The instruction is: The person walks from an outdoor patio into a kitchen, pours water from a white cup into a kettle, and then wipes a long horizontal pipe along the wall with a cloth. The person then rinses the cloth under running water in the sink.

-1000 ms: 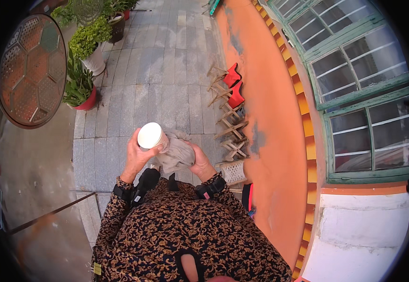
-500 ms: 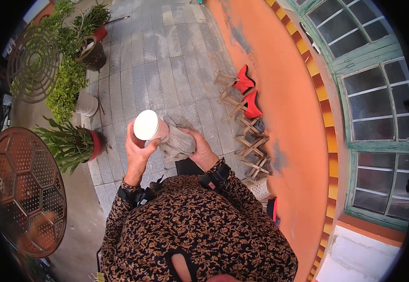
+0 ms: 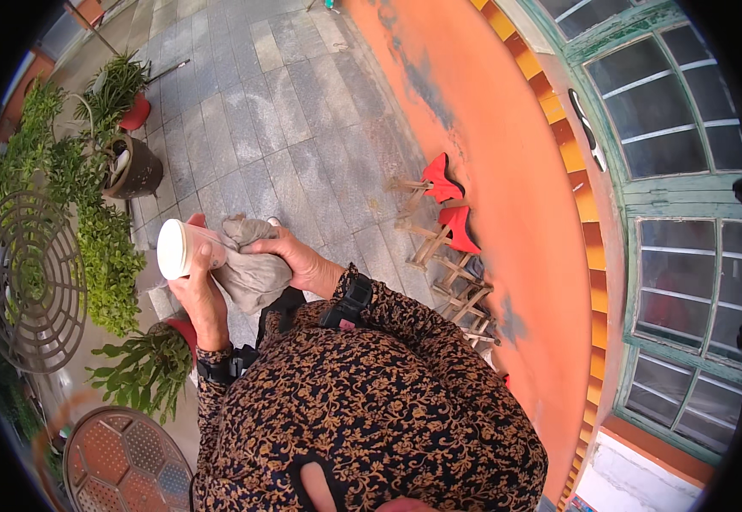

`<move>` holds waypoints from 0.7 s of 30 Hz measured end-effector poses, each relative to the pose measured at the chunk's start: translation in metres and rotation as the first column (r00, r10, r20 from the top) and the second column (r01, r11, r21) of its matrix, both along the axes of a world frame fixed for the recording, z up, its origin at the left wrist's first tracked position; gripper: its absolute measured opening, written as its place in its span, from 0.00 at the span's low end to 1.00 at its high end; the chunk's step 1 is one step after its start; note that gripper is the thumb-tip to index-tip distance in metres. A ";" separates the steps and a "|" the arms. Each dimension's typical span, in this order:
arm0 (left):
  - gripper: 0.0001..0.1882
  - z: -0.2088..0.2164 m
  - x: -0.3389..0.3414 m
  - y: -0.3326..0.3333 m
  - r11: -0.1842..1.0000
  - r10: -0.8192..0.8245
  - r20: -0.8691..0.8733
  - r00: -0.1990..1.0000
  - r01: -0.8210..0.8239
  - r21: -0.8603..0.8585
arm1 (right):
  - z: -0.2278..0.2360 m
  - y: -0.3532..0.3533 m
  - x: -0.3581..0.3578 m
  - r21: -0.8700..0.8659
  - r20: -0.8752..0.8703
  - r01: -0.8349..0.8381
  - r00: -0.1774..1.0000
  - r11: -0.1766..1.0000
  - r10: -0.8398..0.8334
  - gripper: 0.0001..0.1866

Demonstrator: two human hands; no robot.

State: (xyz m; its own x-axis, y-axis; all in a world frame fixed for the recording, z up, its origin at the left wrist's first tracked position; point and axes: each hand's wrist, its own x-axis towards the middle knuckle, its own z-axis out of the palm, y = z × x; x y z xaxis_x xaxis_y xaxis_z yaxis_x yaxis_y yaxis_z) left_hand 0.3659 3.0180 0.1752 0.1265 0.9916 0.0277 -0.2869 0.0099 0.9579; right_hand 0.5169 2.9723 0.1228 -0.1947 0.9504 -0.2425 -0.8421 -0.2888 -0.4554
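Observation:
My left hand point(image 3: 202, 290) is closed around a white cup-like container point(image 3: 174, 248) with a pale pinkish side, its round white end facing left. I cannot tell whether that end is a lid or the inside. The container lies tilted almost on its side in the air. My right hand point(image 3: 301, 258) grips a crumpled grey cloth point(image 3: 254, 277), which bunches against the container's other end and hides it. Both hands are in front of my body, over the paving.
Potted plants point(image 3: 134, 171) line the left, beside a round metal grille point(image 3: 31, 282) and a round perforated tabletop point(image 3: 128, 461). Folding stools, some with red seats point(image 3: 458, 229), lean along the orange wall point(image 3: 533, 282). Green-framed windows point(image 3: 678, 205) are at the right.
Both hands, with the container and cloth, have moved left in the view. The container has tipped from facing upward to facing left. The whole view has also turned and shifted.

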 end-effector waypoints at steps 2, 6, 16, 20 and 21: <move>0.32 -0.008 0.024 0.050 0.996 -0.082 0.032 0.996 0.083 -0.022 | -0.009 0.052 0.032 -0.047 -0.111 0.016 0.994 0.999 -0.021 0.18; 0.39 0.011 0.091 0.166 0.974 -0.224 0.143 0.964 0.228 -0.012 | 0.007 0.155 0.096 -0.129 -0.231 0.088 0.966 0.988 -0.116 0.18; 0.31 0.082 0.297 0.434 0.952 -0.282 -0.166 0.945 0.297 0.072 | 0.079 0.392 0.293 -0.015 0.080 0.412 0.909 0.911 -0.410 0.19; 0.32 0.087 0.383 0.525 0.965 -0.260 -0.186 0.947 0.263 -0.009 | 0.087 0.486 0.362 0.008 0.156 0.410 0.900 0.912 -0.406 0.21; 0.32 0.085 0.402 0.551 0.976 -0.206 -0.166 0.964 0.215 0.038 | 0.085 0.514 0.377 0.024 0.181 0.382 0.907 0.924 -0.380 0.21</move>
